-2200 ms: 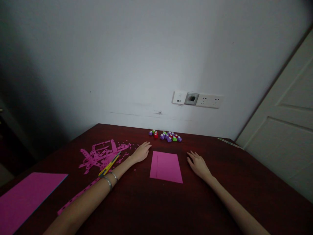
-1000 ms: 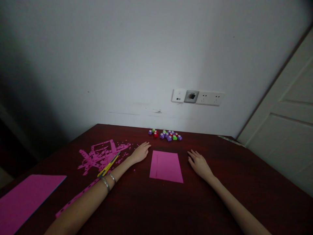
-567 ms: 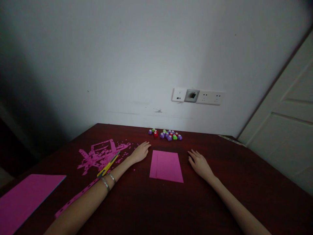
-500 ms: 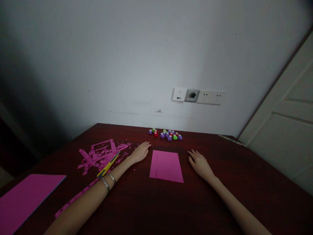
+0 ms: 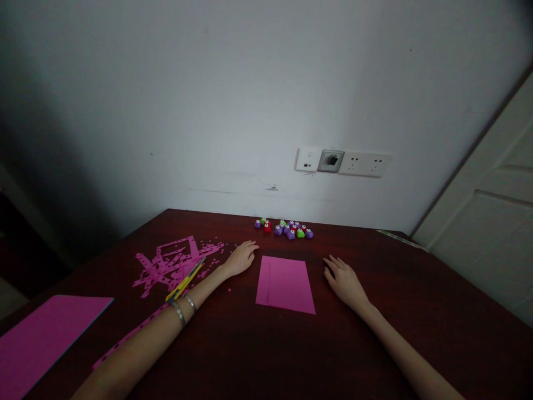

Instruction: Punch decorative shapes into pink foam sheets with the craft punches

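Note:
Flat on the dark red table lies a pink sheet of paper [image 5: 287, 284] with a crease or strip edge along its left side. My left hand [image 5: 241, 259] rests palm down on the tabletop to the left of the sheet, fingers stretched out, holding nothing. To the sheet's right, my right hand [image 5: 343, 279] also lies palm down with its fingers spread and nothing in them. Neither hand touches the paper. A yellow utility knife [image 5: 185, 281] lies beside my left forearm, on the edge of a heap of pink paper scraps [image 5: 166, 266].
Several small purple, green and red craft punches [image 5: 290, 234] are grouped near the wall. A larger pink sheet [image 5: 50, 333] lies at the left edge. A punched pink strip [image 5: 129, 336] runs partly under my left forearm. Wall sockets [image 5: 364, 164] sit above the table.
The whole view has shifted very slightly. Both hands and the things on the table stay in place.

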